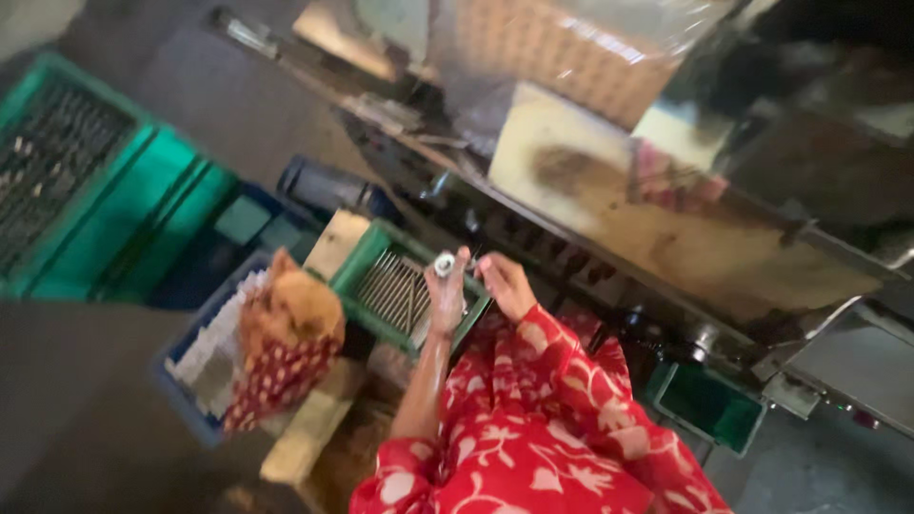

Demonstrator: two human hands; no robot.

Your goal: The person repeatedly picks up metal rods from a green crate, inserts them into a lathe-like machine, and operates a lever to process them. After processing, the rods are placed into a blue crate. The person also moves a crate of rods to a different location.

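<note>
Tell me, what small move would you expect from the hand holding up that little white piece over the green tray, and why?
Probably a short lowering. The left hand pinches a small white round piece just above the green tray of thin rods, and the right hand waits close beside it at the tray's edge. I would guess the piece goes down toward the rods or across to that hand; the blur hides finer detail.

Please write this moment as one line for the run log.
left hand: shut on small white cylinder | right hand: beside it, grip unclear | below: green crate of metal rods | view: blurred
</note>
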